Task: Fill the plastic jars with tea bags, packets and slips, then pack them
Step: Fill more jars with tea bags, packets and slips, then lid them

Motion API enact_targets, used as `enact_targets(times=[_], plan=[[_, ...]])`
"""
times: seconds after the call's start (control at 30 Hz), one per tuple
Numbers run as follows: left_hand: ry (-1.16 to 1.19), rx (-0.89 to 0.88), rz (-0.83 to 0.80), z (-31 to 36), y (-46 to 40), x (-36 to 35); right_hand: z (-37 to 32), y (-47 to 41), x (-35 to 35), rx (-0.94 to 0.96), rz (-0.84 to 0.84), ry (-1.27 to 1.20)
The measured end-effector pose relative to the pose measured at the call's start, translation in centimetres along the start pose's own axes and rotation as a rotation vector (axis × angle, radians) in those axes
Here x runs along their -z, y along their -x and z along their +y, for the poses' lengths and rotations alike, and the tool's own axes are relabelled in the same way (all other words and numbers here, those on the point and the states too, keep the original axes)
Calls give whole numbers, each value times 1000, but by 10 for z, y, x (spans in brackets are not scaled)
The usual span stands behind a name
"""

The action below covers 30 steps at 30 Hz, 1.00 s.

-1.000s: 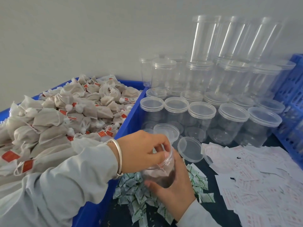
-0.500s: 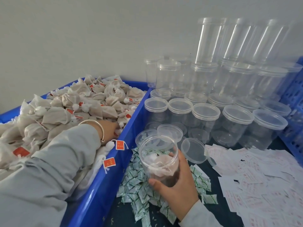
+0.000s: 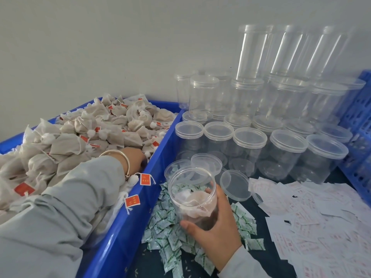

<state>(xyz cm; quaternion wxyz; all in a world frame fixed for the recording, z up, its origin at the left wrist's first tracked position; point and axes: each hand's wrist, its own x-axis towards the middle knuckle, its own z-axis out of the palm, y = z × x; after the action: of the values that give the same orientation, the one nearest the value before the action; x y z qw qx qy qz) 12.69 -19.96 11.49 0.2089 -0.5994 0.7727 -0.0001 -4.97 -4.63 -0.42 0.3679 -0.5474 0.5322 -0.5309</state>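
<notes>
My right hand [image 3: 215,230] grips an open clear plastic jar [image 3: 192,194] with a few tea bags inside, tilted over a heap of green-and-white packets [image 3: 166,233]. My left hand [image 3: 135,158] reaches down into the pile of beige tea bags [image 3: 80,141] in the blue bin [image 3: 128,227]; its fingers are buried among the bags, so what they hold is hidden. White slips with red print [image 3: 321,223] lie spread at the right.
Rows of lidded empty jars [image 3: 249,149] stand behind, with taller clear tubes [image 3: 281,53] stacked on them against the wall. Loose lids [image 3: 234,184] lie by the held jar. A blue crate [image 3: 359,125] borders the right edge. Red tags [image 3: 145,179] hang over the bin wall.
My left hand left the jar's mouth and swung left into the tea bag bin, pushing deeper among the bags. The jar stays in my right hand, now uncovered.
</notes>
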Motion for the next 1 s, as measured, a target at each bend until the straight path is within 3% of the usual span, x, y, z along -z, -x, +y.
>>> enact_targets(times=[0.2,0.47,0.63,0.7,0.83,0.9,1.0], plan=[[50,30,59,5,8,7,1,0,1,8,4,16],[339,157,441,0,6,7,2,-1,0,25,13,14],[553,164,498,-6,5,5,2,-1,0,23,18,32],[532,98,419,-4,8,4,2,-1,0,24,17,32],[433,-5,99,1,16,8,2,-2,0,23,22,30],[481,-45,87,-5,16,8,3,-2,0,19,23,23],[460,47,72,-5,18,9,3,-2,0,18,19,27]])
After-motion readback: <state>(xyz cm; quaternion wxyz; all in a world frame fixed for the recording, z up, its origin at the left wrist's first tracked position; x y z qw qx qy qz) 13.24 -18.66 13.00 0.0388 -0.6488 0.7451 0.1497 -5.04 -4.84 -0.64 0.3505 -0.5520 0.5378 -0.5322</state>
